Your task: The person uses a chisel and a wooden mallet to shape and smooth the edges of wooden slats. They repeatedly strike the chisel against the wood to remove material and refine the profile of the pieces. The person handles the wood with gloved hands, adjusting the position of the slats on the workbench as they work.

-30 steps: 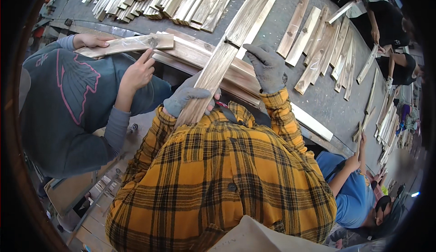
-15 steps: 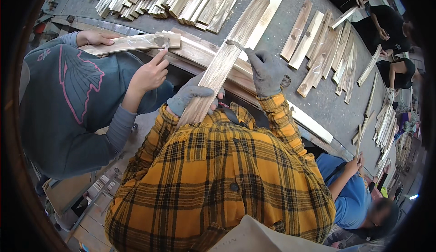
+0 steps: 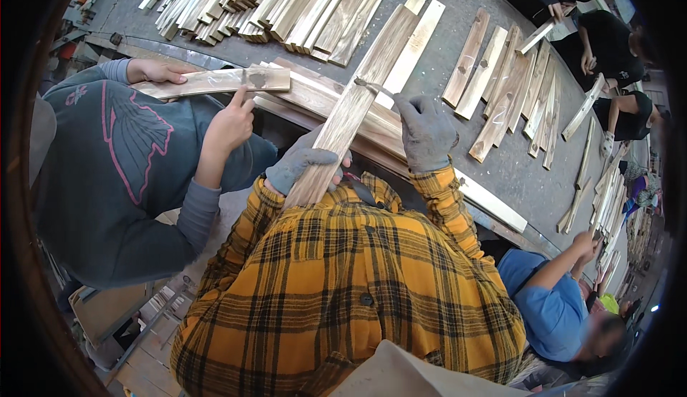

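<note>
My left hand [image 3: 304,162], in a grey glove, is closed round the near end of a long wooden board [image 3: 343,114]. The board slants away from my chest, its far part over the worktable. In my gloved right hand [image 3: 428,132] is a putty knife [image 3: 383,96], pinched between thumb and fingers. Its handle is mostly hidden by the glove. The blade's tip rests on the upper face of the board, with a dark brown smear of paste there. A paler board [image 3: 418,39] lies on the table just beyond.
Stacked boards [image 3: 308,11] cover the table's [image 3: 422,75] far left; spaced ones [image 3: 494,96] lie right. More boards [image 3: 308,93] lie along the near edge. A co-worker close on my left holds a board [image 3: 222,80] and scraper; one in blue [image 3: 544,297] sits right. Others work at far right.
My right hand has turned a little, and the knife's blade now lies across a brown smear at about the same spot. The whole view has shifted slightly. The co-worker in blue has raised their arms.
</note>
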A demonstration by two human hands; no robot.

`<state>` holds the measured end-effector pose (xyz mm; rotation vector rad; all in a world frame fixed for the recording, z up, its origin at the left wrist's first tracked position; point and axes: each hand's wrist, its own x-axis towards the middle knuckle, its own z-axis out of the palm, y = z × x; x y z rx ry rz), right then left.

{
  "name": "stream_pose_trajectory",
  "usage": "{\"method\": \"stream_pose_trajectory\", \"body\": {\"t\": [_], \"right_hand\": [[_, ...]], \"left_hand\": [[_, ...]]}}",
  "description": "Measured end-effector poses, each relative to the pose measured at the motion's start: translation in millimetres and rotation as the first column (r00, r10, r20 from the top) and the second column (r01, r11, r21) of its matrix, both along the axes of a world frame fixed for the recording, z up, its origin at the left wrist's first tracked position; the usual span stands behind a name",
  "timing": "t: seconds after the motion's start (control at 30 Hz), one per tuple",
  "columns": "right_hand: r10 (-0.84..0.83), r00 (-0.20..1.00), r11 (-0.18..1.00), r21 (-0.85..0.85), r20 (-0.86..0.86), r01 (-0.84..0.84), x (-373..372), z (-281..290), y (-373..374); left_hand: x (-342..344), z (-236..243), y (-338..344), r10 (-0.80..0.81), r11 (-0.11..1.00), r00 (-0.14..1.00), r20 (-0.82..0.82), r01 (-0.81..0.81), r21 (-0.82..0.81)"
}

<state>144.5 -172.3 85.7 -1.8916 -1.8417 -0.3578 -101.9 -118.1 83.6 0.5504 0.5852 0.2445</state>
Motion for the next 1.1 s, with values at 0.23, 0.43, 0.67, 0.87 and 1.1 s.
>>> {"method": "stream_pose_trajectory", "body": {"t": [0.23, 0.43, 0.67, 0.87, 1.1], "right_hand": [[0.012, 0.999, 0.999, -0.039, -0.039, -0.013, -4, 5, 7], [0.037, 0.977, 0.999, 0.029, -0.212, -0.032, -6, 9, 14], [0.085, 0.892, 0.996, 0.018, -0.443, -0.086, -5, 1, 13], [0.079, 0.833, 0.997, 0.058, -0.548, -0.057, -8, -15, 19], [0.009, 0.968, 0.995, 0.102, -0.251, 0.017, -12, -21, 11]], "left_hand": [[1, 10, 1, -0.014, 0.999, 1.000, -0.008, 0.014, 0.042], [-1, 13, 1, -0.022, 0.996, 0.999, -0.025, 0.024, 0.084], [-2, 22, 3, -0.018, 0.997, 1.000, -0.021, 0.019, 0.075], [-4, 13, 2, -0.007, 1.000, 1.000, 0.019, 0.007, 0.025], [-8, 12, -1, 0.020, 1.000, 0.998, 0.054, -0.019, -0.016]]}}
